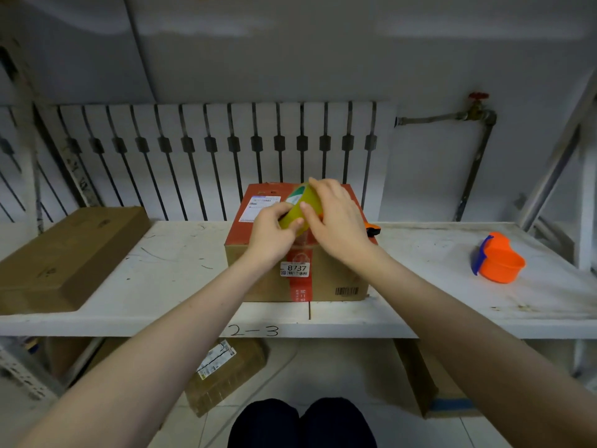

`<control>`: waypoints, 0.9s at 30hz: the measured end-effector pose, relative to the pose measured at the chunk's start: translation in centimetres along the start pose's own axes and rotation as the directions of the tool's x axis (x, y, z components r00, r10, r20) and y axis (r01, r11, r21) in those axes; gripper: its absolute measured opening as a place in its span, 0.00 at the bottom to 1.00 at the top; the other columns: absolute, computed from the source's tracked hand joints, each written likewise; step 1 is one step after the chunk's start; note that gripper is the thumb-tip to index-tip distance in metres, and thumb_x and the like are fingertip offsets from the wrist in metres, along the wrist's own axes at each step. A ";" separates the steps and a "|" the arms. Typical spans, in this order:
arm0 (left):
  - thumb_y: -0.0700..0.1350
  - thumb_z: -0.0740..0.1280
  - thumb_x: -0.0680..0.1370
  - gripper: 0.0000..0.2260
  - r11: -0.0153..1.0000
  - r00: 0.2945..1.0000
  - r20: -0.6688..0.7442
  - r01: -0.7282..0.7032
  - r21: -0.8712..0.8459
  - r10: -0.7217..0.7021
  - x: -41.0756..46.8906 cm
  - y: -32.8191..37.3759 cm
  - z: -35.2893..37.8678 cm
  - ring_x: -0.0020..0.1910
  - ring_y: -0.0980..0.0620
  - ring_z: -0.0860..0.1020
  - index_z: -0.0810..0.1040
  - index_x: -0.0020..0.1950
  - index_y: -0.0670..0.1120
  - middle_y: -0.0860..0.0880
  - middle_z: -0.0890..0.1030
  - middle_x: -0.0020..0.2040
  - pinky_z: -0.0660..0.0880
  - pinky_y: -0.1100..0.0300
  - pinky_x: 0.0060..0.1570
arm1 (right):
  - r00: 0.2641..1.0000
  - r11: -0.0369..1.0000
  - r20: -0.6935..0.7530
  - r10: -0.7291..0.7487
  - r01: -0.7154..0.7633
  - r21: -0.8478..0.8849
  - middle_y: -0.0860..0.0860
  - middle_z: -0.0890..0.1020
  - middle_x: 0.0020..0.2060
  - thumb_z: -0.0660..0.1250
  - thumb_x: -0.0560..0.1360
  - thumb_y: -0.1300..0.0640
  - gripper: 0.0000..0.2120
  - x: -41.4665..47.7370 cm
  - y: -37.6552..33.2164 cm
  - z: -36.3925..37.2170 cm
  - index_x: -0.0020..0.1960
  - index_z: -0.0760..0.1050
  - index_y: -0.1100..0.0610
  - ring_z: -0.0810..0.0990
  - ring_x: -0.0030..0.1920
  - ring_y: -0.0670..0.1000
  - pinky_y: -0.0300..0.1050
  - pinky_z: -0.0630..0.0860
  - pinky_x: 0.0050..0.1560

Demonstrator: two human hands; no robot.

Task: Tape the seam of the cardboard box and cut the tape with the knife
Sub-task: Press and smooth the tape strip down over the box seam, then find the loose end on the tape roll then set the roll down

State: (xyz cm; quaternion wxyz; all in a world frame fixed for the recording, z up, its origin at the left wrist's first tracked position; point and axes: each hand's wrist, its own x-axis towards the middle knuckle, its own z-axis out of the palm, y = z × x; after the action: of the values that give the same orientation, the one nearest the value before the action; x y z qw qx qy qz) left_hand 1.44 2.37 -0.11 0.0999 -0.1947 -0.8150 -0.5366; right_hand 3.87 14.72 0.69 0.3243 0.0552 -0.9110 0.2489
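White shelf board [181,253] marked "2-3", radiator [210,156] on the wall behind; work is done at the middle of it.

Grip: roll of yellowish packing tape [298,206] is held between both hands above the cardboard box [300,253]. Left hand [271,232] is closed on the near lower edge of the roll, thumb and fingertips pinched at the rim. Right hand [336,221] is wrapped over the far right side, thumb pressed on the outer face. Whether a free tape end has been lifted cannot be told; the pinch looks like a search for it.

Roll orientation: tilted, outer band facing the camera and left, core axis running roughly up-left to down-right.

Step done well, as a judgement: the free end should be peeled by the left pinch while the roll is steadied by the right, then anchored on the box's near face and pulled along the seam.

Box: red top, brown sides, standing at the shelf's front edge. Its long axis appears to run front-to-back, and a red printed strip [300,286] marks the centre line on the near face. Seam itself is hidden under the hands.

An orange-and-black object [373,228], possibly the knife, is partly seen at the box's right edge. Orange tape dispenser [497,261] lies well apart to the right.
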 end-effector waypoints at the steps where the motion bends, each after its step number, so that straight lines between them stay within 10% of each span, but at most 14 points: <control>1: 0.40 0.66 0.77 0.10 1.000 1.000 -0.005 -0.014 -0.007 0.014 -0.3 0.3 0.1 0.51 0.53 0.76 0.78 0.58 0.43 0.50 0.79 0.51 0.71 0.68 0.44 | 0.999 0.998 -0.022 -0.034 0.033 -0.048 0.51 0.71 0.65 0.61 0.78 0.50 0.23 -0.2 -0.2 -0.4 0.71 0.64 0.55 0.69 0.64 0.51 0.50 0.70 0.63; 11: 0.39 0.67 0.76 0.03 0.991 0.999 -0.015 -0.050 -0.128 0.048 -2.6 1.6 0.0 0.46 0.53 0.77 0.78 0.49 0.44 0.49 0.80 0.45 0.72 0.65 0.43 | 0.961 0.970 -0.162 -0.226 0.207 -0.128 0.53 0.80 0.55 0.67 0.74 0.59 0.15 -3.0 -1.7 -2.3 0.60 0.77 0.59 0.78 0.53 0.55 0.53 0.77 0.52; 16: 0.36 0.67 0.75 0.04 0.968 0.994 0.032 -0.097 -0.232 0.107 -3.7 1.3 -0.9 0.47 0.43 0.78 0.79 0.48 0.42 0.40 0.80 0.46 0.75 0.48 0.51 | 0.991 0.992 -0.108 -0.073 0.083 0.094 0.49 0.75 0.61 0.64 0.76 0.51 0.19 -2.8 -1.0 -3.2 0.66 0.70 0.53 0.73 0.61 0.49 0.49 0.74 0.59; 23: 0.35 0.68 0.74 0.07 0.945 0.995 0.056 -0.066 -0.320 0.088 -4.3 1.5 -1.6 0.44 0.53 0.77 0.78 0.41 0.47 0.48 0.79 0.42 0.75 0.68 0.43 | 0.973 0.972 -0.070 -0.221 0.226 0.071 0.51 0.80 0.58 0.67 0.75 0.54 0.15 -2.9 0.0 -4.0 0.60 0.76 0.55 0.77 0.59 0.51 0.55 0.75 0.59; 27: 0.36 0.67 0.74 0.07 0.933 0.997 0.065 -0.005 -0.359 0.031 -4.3 1.1 -1.7 0.43 0.52 0.77 0.77 0.39 0.46 0.48 0.78 0.40 0.75 0.60 0.46 | 0.985 0.959 -0.118 -0.123 0.148 0.243 0.50 0.81 0.54 0.65 0.74 0.63 0.12 -3.1 0.5 -4.2 0.56 0.79 0.55 0.77 0.56 0.46 0.48 0.76 0.58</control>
State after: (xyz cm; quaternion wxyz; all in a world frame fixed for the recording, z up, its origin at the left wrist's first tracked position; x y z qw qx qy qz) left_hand 5.74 0.33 -0.11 0.0393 -0.2356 -0.7046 -0.6682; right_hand 8.49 17.07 1.37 0.3771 0.1453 -0.8484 0.3418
